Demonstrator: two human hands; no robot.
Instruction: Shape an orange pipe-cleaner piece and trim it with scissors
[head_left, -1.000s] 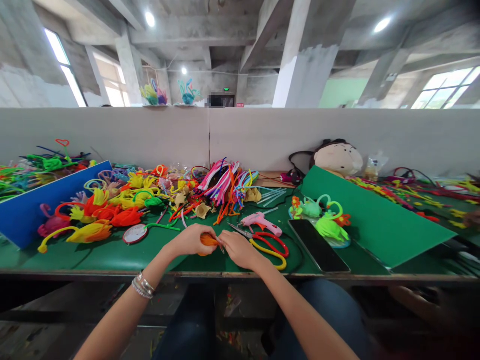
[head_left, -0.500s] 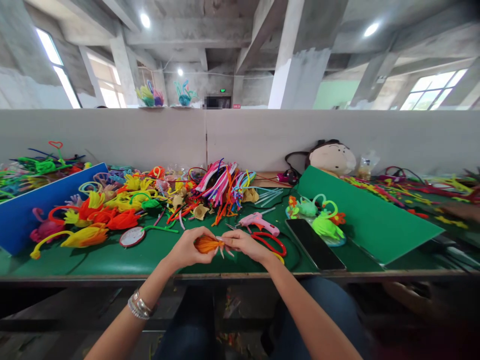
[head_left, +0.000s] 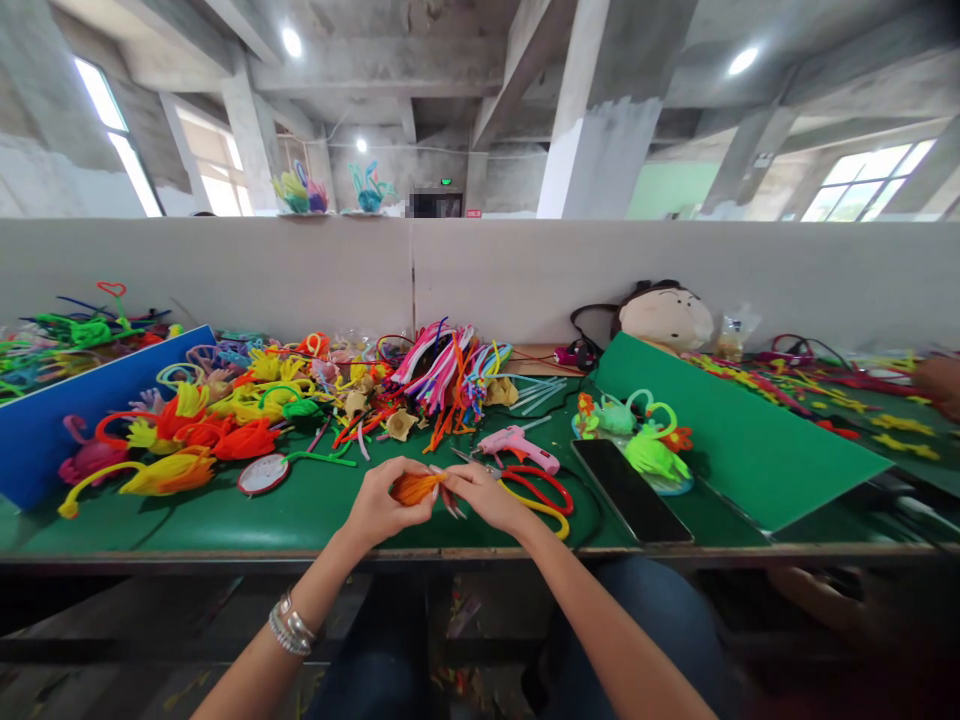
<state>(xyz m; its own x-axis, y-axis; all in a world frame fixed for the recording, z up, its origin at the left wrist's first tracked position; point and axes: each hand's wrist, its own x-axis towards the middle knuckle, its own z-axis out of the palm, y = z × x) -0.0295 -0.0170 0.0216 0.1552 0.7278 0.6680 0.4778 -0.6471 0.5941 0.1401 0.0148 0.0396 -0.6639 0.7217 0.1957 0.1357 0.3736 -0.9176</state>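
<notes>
An orange bundle of fuzzy stems (head_left: 414, 488) is held above the front of the green table (head_left: 300, 525). My left hand (head_left: 386, 500) wraps round the bundle, with a bracelet and a watch-like band at the wrist. My right hand (head_left: 484, 492) pinches the bundle's right end, its fingertips touching those of my left hand. Just right of my right hand lie scissors with red and yellow handles (head_left: 551, 490). Behind them rests a pink glue gun (head_left: 521, 445).
Finished orange and yellow fuzzy swans (head_left: 169, 472) and a round white disc (head_left: 264, 474) lie left. Colourful stems (head_left: 442, 370) are piled behind. A black phone (head_left: 632, 490), green swan (head_left: 656, 455) and green panel (head_left: 742, 440) stand right. A blue panel (head_left: 90, 425) is far left.
My right hand has shifted slightly up and left, uncovering more of the scissors. My left forearm has moved a little right. At the far right, another person's hand has moved up.
</notes>
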